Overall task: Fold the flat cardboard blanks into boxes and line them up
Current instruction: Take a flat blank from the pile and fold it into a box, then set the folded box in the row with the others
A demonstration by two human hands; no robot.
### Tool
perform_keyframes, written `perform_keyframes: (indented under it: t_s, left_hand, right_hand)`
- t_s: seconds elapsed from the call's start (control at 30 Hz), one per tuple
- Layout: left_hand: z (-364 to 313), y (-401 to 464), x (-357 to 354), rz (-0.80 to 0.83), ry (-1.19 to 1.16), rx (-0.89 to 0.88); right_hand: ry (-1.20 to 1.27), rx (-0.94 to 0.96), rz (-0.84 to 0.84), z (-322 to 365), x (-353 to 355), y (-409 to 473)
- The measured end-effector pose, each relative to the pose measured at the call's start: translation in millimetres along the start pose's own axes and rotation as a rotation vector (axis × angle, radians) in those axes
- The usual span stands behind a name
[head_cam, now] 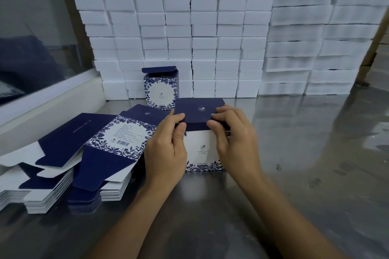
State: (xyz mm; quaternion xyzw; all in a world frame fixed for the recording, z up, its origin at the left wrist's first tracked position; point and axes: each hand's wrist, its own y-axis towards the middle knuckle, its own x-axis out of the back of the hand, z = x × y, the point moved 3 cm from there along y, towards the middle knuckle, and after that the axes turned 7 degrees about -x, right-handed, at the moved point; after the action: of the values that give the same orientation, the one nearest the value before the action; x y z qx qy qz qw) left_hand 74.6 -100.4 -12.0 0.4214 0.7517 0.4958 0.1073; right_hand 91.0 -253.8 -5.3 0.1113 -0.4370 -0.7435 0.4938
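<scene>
Two hands, left (166,151) & right (235,143), each grip pinching matte navy lid flap (200,111) of box (203,151), prob. cardboard.

Both bare forearms rise from the bottom edge of the frame and converge toward its middle. The left hand (166,149) sits just left of centre, back of the hand facing the camera, thumb and curled fingers pinching the left edge of a dark navy cardboard box lid flap (200,111). The right hand (233,143) mirrors it just right of centre, thumb pointing inward and fingers curled over the flap's right edge. The two hands lie near each other, not touching.
</scene>
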Motion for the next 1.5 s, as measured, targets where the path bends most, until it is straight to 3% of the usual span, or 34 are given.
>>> perform_keyframes:
  t_s: [0.27,0.4,0.53,0.77,1.0,1.2,1.5]
  left_hand:
    - [4,-1,0,-0.007,-0.014,-0.007]
    - [6,-2,0,0.035,0.024,-0.020]
    - [8,-5,2,0.133,0.056,0.043]
    - [12,-6,8,0.087,0.141,0.055]
    - [32,-18,-12,0.342,0.177,0.219]
    - [50,-15,-26,0.501,0.244,0.345]
    - [53,-9,-31,0.511,0.292,0.394]
  right_hand:
    - [-0.096,0.059,-0.061,1,-2,-5]
    - [-0.363,0.229,-0.186,13,-5,-7]
    - [-0.459,0.283,-0.076,28,-26,-20]
    - [-0.465,0.170,-0.040,12,-46,1]
    - [-0.519,0.055,0.187,-22,-81,44]
    - [-0.505,-0.017,0.280,-59,-123,78]
    - [-0.588,-0.047,0.398,-89,-173,107]
